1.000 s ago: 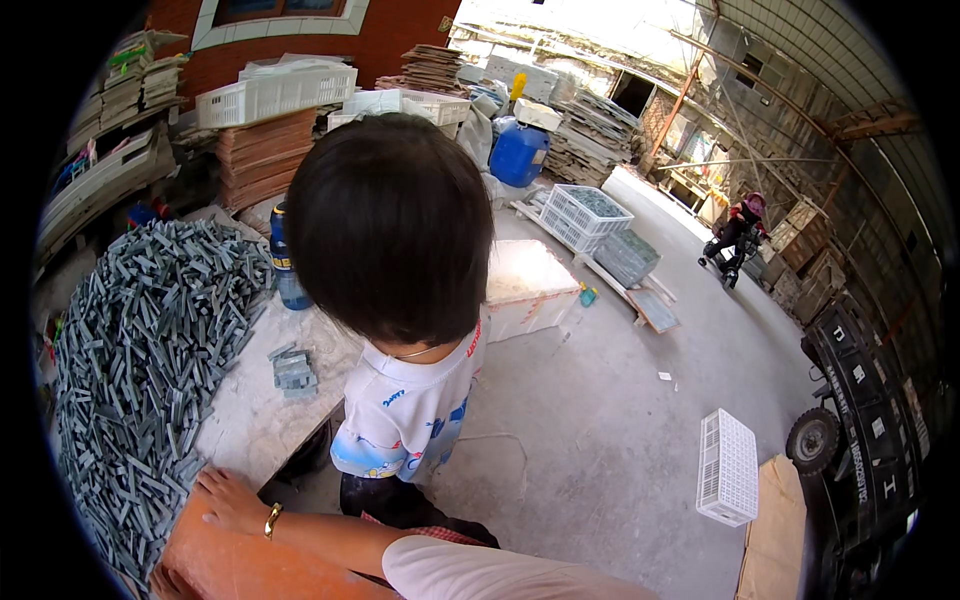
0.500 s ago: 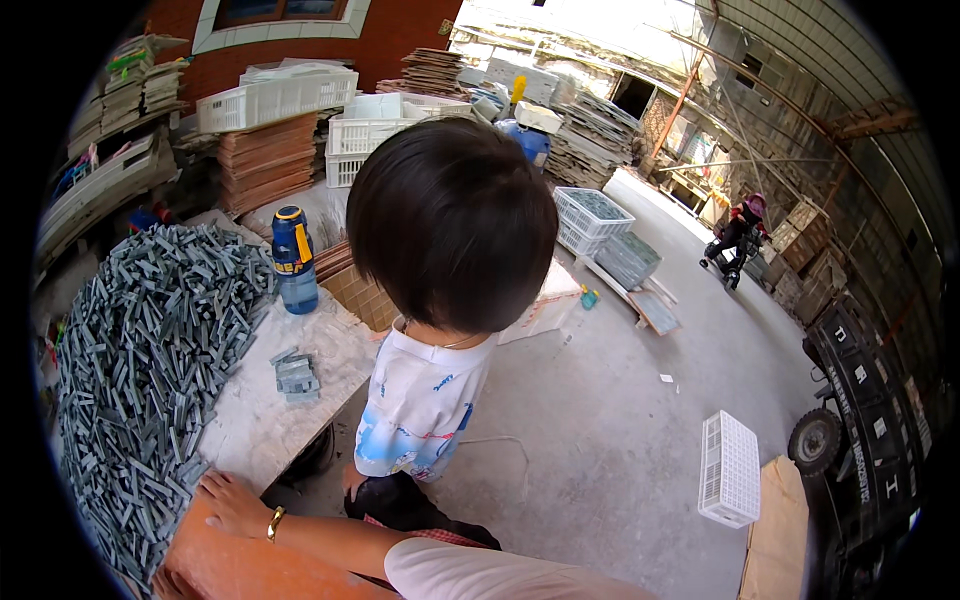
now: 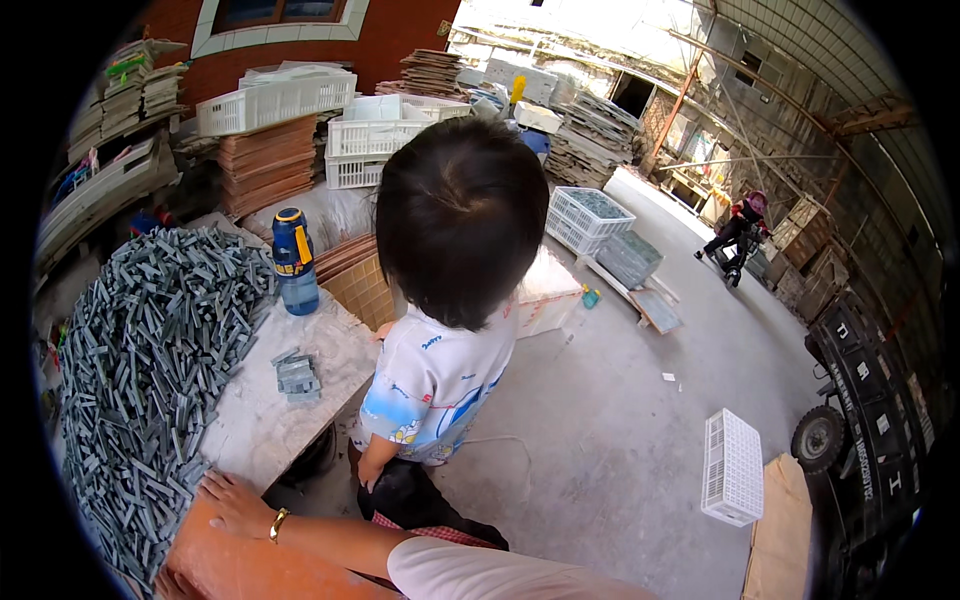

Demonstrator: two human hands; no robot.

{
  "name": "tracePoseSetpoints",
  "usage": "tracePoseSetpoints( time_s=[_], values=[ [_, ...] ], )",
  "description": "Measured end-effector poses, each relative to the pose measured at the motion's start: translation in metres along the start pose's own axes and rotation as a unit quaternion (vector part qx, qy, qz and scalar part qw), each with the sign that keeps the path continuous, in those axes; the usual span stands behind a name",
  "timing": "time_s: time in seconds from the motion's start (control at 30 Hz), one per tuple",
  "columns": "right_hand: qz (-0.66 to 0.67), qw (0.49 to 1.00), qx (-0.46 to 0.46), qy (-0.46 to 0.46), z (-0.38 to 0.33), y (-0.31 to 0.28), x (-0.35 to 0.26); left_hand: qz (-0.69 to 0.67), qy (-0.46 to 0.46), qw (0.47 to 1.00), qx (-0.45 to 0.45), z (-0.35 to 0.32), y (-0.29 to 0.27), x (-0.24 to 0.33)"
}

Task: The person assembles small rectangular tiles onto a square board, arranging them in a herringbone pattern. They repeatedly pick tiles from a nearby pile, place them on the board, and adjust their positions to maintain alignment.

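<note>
My right hand (image 3: 236, 507), with a gold bracelet at the wrist, lies flat on an orange board (image 3: 250, 562), fingers stretched out toward a heap of grey-green stone strips (image 3: 150, 360). It grips nothing. At the lower edge, my left hand (image 3: 177, 584) shows only in part; its fingers lie along the board beside the heap. On the pale tabletop (image 3: 255, 425) rests a small cluster of strips (image 3: 297, 377). A dark blue bottle (image 3: 294, 262) with a yellow strap stands behind it.
A person (image 3: 440, 375) in a white patterned shirt stands close at the table's right side. White crates (image 3: 590, 215) and stacked slabs are farther back. Another crate (image 3: 732, 468) lies on the floor by a dark cargo vehicle (image 3: 865, 420). A rider on a two-wheeler (image 3: 738, 245) is far right.
The person beside the table has turned and shifted right, one hand now near the table's edge. The distant rider's leg has swung outward. My hands have stayed in place.
</note>
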State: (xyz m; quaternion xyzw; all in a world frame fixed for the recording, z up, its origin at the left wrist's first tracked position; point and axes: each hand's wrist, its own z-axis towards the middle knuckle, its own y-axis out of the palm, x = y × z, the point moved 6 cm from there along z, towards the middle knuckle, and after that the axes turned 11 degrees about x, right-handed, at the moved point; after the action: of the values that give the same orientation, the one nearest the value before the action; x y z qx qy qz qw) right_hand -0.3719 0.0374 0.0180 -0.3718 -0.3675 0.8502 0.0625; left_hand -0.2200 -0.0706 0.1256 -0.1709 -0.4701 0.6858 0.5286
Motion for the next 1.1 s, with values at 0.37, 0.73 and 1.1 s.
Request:
tracePoseSetpoints(
  time_s=[0.37,0.73,1.1],
  values=[
    [-0.002,1.0,0.001,0.0,-0.001,0.009,0.004,0.038,0.086,0.995,0.038,-0.006,-0.008,0.013],
    [0.002,1.0,-0.018,0.005,0.0,0.003,0.001,0.056,0.131,0.987,0.076,-0.004,0.0,0.01],
    [0.01,0.999,-0.026,0.017,0.0,-0.002,-0.002,0.011,-0.01,1.0,0.018,-0.004,-0.005,0.013]
  ],
)
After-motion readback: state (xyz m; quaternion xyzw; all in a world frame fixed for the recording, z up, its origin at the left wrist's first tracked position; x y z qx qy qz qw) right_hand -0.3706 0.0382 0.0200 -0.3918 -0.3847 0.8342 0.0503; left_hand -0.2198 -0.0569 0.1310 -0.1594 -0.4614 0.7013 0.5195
